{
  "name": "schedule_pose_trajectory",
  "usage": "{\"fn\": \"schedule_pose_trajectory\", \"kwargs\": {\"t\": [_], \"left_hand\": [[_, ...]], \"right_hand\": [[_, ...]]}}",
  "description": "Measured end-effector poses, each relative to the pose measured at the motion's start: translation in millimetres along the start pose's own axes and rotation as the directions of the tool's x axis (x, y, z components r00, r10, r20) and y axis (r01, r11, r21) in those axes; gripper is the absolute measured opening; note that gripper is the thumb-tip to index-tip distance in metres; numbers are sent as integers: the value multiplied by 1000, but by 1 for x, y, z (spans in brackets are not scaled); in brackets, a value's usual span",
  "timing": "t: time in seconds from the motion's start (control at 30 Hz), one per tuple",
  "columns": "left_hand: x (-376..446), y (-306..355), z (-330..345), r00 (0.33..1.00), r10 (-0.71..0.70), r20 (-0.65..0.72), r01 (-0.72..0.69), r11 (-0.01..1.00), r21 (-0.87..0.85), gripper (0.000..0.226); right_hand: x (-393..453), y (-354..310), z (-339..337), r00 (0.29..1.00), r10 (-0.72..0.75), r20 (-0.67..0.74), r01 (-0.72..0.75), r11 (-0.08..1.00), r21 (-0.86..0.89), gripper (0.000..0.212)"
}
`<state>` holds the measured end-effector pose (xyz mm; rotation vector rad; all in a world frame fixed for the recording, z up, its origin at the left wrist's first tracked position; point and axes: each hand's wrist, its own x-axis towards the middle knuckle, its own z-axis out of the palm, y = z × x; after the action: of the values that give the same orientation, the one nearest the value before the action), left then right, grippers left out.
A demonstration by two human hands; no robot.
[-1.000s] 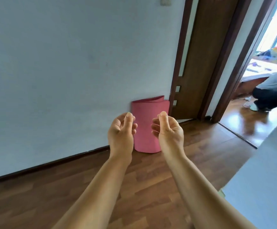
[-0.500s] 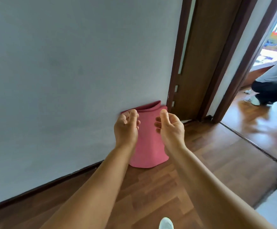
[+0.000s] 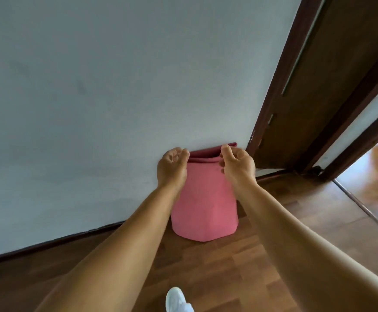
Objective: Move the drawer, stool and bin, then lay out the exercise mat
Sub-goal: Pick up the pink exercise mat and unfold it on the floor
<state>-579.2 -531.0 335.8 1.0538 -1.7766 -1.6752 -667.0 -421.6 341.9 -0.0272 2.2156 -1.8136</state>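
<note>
My fingers are curled but not yet closed on anything that I can make out: the left hand sits at the left top corner of the pink foam exercise mat and the right hand at its right top corner, fingertips at or just touching the rim, and I cannot tell whether either has pinched it. The mat stands on end as a loose roll, long axis upright, leaning against the pale grey wall just left of the dark wooden door frame, its base on the brown wood floor. It lies straight ahead and below my hands, equally near both, so I judge a two-handed lift by the rim comes next. A white shoe shows at the bottom edge.
</note>
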Motion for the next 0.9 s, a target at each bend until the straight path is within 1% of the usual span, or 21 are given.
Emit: {"fn": "schedule_pose_trajectory", "kwargs": {"t": [0.07, 0.13, 0.2, 0.3, 0.4, 0.53, 0.63, 0.73, 0.83, 0.9], "left_hand": [[30, -6, 12, 999, 23, 41, -26, 996, 87, 46], [62, -16, 23, 996, 14, 93, -30, 984, 176, 53], [96, -30, 35, 990, -35, 139, 2, 973, 232, 59], [139, -49, 51, 977, -95, 191, 27, 943, 331, 65], [177, -65, 66, 968, -123, 221, 5, 883, 469, 69], [223, -89, 87, 959, -148, 240, -50, 750, 660, 73], [248, -109, 101, 951, -162, 263, -103, 639, 763, 76], [262, -132, 113, 942, -175, 288, -159, 521, 838, 77], [276, -154, 127, 945, -182, 270, -163, 454, 876, 79], [281, -165, 134, 950, -187, 249, -151, 423, 893, 82]], "right_hand": [[30, 2, 9, 1000, 27, 11, -27, 999, -42, 39], [59, 6, 19, 998, 48, 28, -46, 996, -72, 38], [92, 13, 31, 997, 63, 52, -56, 991, -122, 38], [135, 28, 46, 988, 107, 110, -87, 982, -169, 44], [173, 45, 61, 982, 133, 133, -98, 965, -242, 48], [223, 71, 78, 967, 171, 188, -92, 925, -370, 61], [256, 92, 85, 955, 163, 246, -10, 852, -524, 71], [283, 113, 92, 932, 180, 314, 75, 753, -654, 72], [309, 135, 102, 894, 185, 408, 217, 618, -756, 73], [318, 146, 105, 863, 171, 475, 315, 553, -771, 75]]}}
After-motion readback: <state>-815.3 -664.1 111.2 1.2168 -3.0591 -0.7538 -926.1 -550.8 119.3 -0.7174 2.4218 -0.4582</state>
